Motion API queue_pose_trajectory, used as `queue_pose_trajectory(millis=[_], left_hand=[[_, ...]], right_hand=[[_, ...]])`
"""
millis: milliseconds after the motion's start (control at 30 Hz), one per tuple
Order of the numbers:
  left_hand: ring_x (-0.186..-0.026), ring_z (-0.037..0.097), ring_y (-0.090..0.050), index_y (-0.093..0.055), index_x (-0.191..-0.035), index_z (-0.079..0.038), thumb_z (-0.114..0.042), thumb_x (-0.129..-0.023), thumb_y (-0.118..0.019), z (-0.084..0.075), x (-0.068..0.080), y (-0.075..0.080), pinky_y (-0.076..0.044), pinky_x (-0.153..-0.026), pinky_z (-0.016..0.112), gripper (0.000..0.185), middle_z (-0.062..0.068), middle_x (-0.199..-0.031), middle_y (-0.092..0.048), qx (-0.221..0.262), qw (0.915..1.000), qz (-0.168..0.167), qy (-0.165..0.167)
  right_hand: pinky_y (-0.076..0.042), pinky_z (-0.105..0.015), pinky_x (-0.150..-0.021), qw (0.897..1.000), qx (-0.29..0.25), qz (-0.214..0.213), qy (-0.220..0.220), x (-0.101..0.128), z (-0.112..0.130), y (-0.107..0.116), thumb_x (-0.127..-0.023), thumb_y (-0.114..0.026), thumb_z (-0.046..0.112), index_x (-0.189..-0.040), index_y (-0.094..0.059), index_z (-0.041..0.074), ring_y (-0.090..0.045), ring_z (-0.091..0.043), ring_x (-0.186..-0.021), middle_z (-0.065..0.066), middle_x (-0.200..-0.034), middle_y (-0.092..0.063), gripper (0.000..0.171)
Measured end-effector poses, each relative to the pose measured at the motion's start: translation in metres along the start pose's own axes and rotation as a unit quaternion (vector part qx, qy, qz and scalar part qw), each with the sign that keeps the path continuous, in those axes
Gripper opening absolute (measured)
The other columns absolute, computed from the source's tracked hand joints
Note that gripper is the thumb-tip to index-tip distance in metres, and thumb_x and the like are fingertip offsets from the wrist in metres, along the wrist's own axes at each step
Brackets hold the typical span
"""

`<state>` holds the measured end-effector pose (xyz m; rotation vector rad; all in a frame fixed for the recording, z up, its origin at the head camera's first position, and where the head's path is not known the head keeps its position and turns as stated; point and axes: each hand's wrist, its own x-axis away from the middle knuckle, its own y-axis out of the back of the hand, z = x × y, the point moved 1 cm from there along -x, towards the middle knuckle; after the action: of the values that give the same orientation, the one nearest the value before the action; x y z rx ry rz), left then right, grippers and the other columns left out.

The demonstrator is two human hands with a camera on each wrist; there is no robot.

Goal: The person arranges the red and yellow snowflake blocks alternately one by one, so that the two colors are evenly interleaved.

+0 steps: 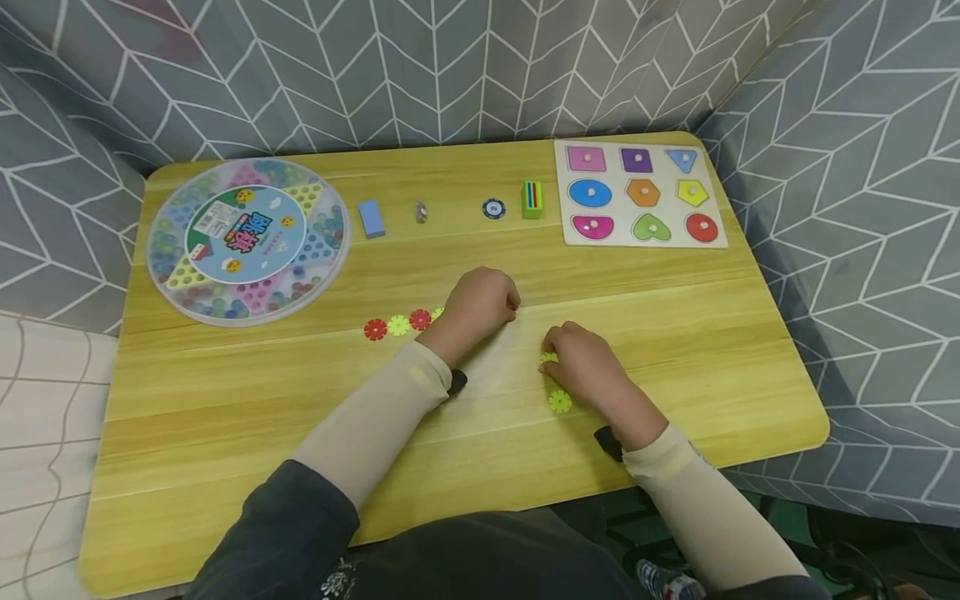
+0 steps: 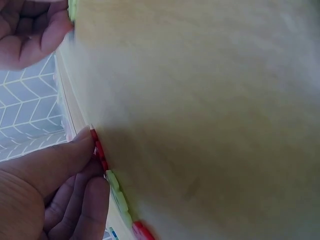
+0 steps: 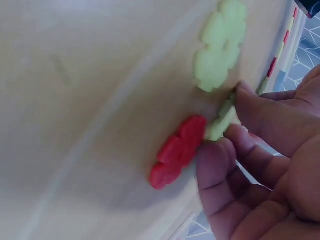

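Observation:
My left hand [image 1: 480,304] pinches a red flower-shaped disc [image 2: 99,150] between thumb and fingers, at the end of a row on the table. In that row, red [image 1: 375,329] and yellow-green [image 1: 398,325] flower discs alternate, partly covered by my left wrist. My right hand [image 1: 588,367] holds a yellow-green flower disc [image 3: 223,120] by its edge, just off to the right. Another yellow-green disc [image 1: 560,402] lies near that hand. Beside its fingertips, the right wrist view shows a red disc [image 3: 178,152], hidden from the head view.
A round marble board [image 1: 343,258] occupies the table's [image 1: 225,467] far left. Along the back stand a blue block [image 1: 371,219], a small metallic object [image 1: 422,212], a poker chip [image 1: 493,208] and a green box with coloured sticks [image 1: 532,201]. A shape puzzle [image 1: 637,242] lies back right.

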<state>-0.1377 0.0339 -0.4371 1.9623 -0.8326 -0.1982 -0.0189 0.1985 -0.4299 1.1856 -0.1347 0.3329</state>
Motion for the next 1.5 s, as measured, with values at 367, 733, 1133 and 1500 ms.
queue_pose_trajectory(millis=[367,733,1133,1500], left_hand=[[-0.096,0.015,-0.066,-0.084,-0.098,-0.016,-0.013,-0.09,-0.079,0.001,0.0,0.0,-0.053,-0.088,0.033,0.01,-0.005,-0.101,-0.075,0.0,1.0,0.003,-0.001],[-0.102,0.017,-0.068,-0.084,-0.1,-0.014,-0.013,-0.09,-0.079,-0.001,0.001,0.002,-0.053,-0.091,0.033,0.011,-0.003,-0.105,-0.076,0.01,0.9999,0.004,0.004],[-0.104,0.018,-0.068,-0.084,-0.103,-0.014,-0.013,-0.091,-0.078,0.001,-0.001,0.0,-0.052,-0.093,0.033,0.014,-0.002,-0.107,-0.076,0.011,0.9999,0.004,-0.001],[-0.109,0.019,-0.068,-0.083,-0.108,-0.014,-0.014,-0.091,-0.078,0.0,-0.001,0.001,-0.051,-0.097,0.034,0.018,-0.001,-0.111,-0.076,0.016,0.9997,0.014,0.008]], right_hand=[[-0.054,-0.045,-0.084,1.0,0.003,-0.002,-0.009,0.0,0.002,0.002,-0.089,-0.083,0.013,-0.11,-0.072,-0.003,-0.064,-0.03,-0.089,-0.011,-0.098,-0.061,0.029],[-0.054,-0.043,-0.081,0.997,-0.067,0.002,-0.03,-0.004,-0.003,0.006,-0.093,-0.077,0.007,-0.1,-0.071,0.002,-0.064,-0.026,-0.088,-0.008,-0.094,-0.067,0.011],[-0.058,-0.03,-0.073,0.942,-0.304,0.009,-0.138,-0.004,-0.037,0.006,-0.098,-0.071,0.008,-0.106,-0.074,-0.005,-0.071,-0.021,-0.082,-0.014,-0.095,-0.073,0.016],[-0.061,-0.031,-0.081,0.873,-0.455,-0.005,-0.174,-0.021,-0.039,0.011,-0.098,-0.067,-0.004,-0.115,-0.066,-0.016,-0.071,-0.017,-0.083,-0.022,-0.104,-0.067,0.021]])
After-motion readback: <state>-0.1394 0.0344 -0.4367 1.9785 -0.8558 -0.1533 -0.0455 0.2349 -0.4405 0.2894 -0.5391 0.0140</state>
